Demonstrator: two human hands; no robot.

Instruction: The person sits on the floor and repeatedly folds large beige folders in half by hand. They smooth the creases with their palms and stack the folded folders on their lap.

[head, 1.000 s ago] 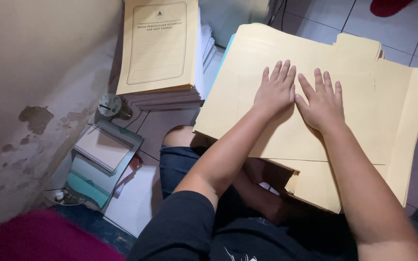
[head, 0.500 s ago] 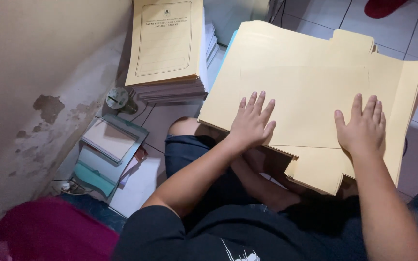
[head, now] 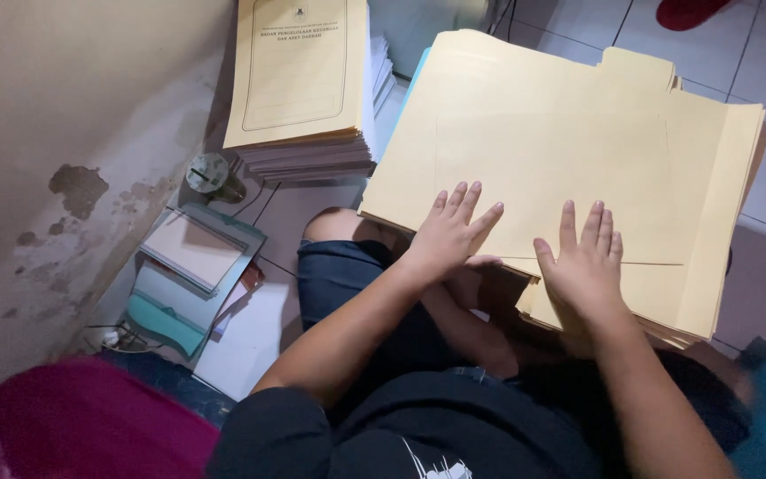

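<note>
We see pale manila-yellow folders (head: 569, 151) under our hands, a matching yellow printed cover (head: 299, 66) topping a grey-white paper stack (head: 312, 160), teal-edged books (head: 183, 275) by the stained beige wall (head: 64, 133), white floor tiles (head: 746, 53), our navy shorts (head: 339, 275), black shirt (head: 418, 435), and a magenta cloth (head: 73, 426)

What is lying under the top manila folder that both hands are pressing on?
Under the top manila folder lies a stack of similar folders, their edges showing at the right and near side. The left hand and right hand rest flat on top. What supports the stack is covered.
</note>
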